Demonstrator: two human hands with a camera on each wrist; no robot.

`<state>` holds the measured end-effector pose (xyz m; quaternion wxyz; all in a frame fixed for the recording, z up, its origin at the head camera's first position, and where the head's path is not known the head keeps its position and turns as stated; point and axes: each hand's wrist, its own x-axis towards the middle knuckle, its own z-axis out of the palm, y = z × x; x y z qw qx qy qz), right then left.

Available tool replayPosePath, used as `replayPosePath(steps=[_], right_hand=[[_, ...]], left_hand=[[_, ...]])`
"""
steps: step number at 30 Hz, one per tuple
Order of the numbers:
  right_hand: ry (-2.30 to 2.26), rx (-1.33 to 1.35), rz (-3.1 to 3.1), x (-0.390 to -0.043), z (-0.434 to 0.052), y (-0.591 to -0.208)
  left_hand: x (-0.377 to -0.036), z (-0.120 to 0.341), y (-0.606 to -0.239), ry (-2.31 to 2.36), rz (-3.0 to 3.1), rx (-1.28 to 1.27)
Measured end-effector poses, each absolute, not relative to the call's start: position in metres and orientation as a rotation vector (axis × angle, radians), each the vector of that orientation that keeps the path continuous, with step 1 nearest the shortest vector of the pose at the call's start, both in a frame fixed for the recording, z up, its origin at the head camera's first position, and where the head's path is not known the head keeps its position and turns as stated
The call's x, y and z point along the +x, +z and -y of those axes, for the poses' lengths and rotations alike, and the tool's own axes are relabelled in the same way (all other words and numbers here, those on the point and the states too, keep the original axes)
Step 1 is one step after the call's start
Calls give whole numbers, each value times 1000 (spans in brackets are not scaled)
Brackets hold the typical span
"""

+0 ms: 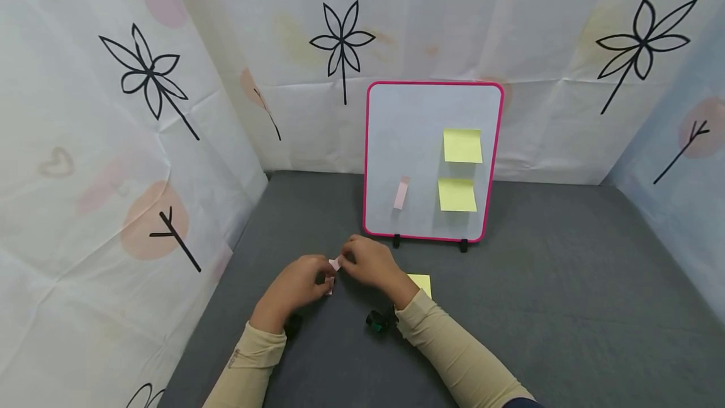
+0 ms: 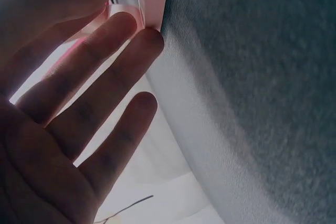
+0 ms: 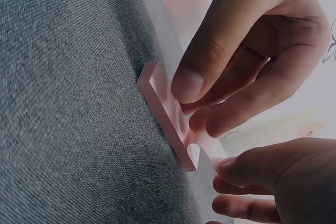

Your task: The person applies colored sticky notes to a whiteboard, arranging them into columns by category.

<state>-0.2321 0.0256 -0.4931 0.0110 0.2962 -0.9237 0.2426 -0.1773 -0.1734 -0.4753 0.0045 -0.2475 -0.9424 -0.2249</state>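
Note:
In the right wrist view, a narrow pad of pink sticky notes (image 3: pixel 167 116) sits close to the grey cloth, its top strip curling up. The left hand (image 1: pixel 297 282) has thumb and fingers around this pad; its other fingers (image 2: pixel 105 93) are spread loosely in the left wrist view. A lifted pink strip (image 1: pixel 335 264) runs between the two hands. The right hand (image 1: pixel 370 261) pinches its loose end, thumb against fingertips (image 3: pixel 227 169). Part of the pad is hidden behind the left hand in the head view.
A pink-framed whiteboard (image 1: pixel 419 106) stands behind the hands on black feet. It bears two yellow sticky notes (image 1: pixel 462 145) and a pink strip (image 1: pixel 401 194). A yellow note (image 1: pixel 420 283) lies partly behind the right forearm; a dark object (image 1: pixel 377 321) is near that wrist.

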Motion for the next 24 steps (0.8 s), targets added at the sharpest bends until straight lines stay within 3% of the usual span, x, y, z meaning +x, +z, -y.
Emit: replayPosePath(steps=[24], right_hand=[[759, 903, 2879, -233, -29, -486]], left_hand=[[-175, 170, -471, -768, 3022, -778]])
